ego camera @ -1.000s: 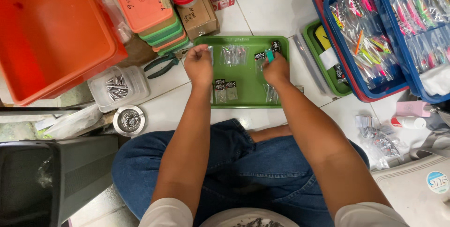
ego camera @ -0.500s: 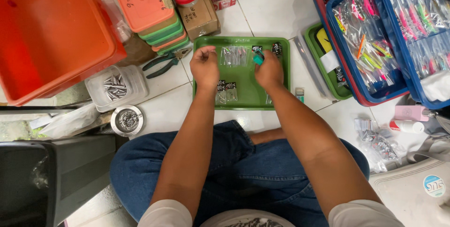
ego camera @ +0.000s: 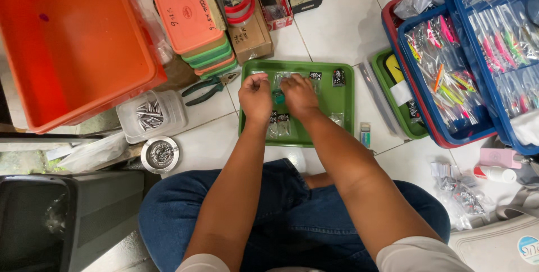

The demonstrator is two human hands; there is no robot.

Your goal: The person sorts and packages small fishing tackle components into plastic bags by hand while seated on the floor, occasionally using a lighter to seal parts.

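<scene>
Both hands have drawn together over the middle of the flat green plastic tray (ego camera: 343,109) since half a second ago, when I saw them spread toward its upper corners. Largest in view, the big orange plastic tub (ego camera: 67,42) sits at upper left, well apart from the tray; the blue plastic cases of bright fishing lures (ego camera: 477,53) fill the upper right. Between them, on white floor tiles, the tray lies just ahead of my knees. My left hand (ego camera: 255,97) is curled nearly shut, knuckles up; I cannot tell what it grips. My right hand (ego camera: 299,95) is bent over beside it, fingers pressed onto a small teal-green piece (ego camera: 278,97) lying between the two hands on the tray. Small clear packets with black labels (ego camera: 279,125) rest on the tray just below the wrists. Green-handled pliers (ego camera: 209,87) lie left of the tray.
</scene>
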